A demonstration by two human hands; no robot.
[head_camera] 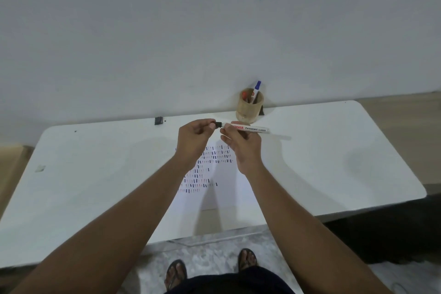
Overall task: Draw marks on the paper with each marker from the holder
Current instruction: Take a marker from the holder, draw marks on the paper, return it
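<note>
My right hand (pixel 241 142) grips a white permanent marker (pixel 253 128), held level above the table. At the marker's left end, my left hand (pixel 194 137) pinches its black cap (pixel 217 124); whether the cap is seated or just off the tip I cannot tell. Beneath both hands lies the white paper (pixel 224 188), covered with several rows of short red, blue and black marks. A wooden cup holder (pixel 249 105) stands at the table's far edge by the wall, holding a blue-capped marker (pixel 256 88) and a red-capped one (pixel 245 94).
The white table (pixel 95 174) has rounded corners and abuts a pale wall. A small dark object (pixel 158 120) sits at the far edge, left of the holder. My sandalled feet (pixel 176 274) stand on the tiled floor below the near edge.
</note>
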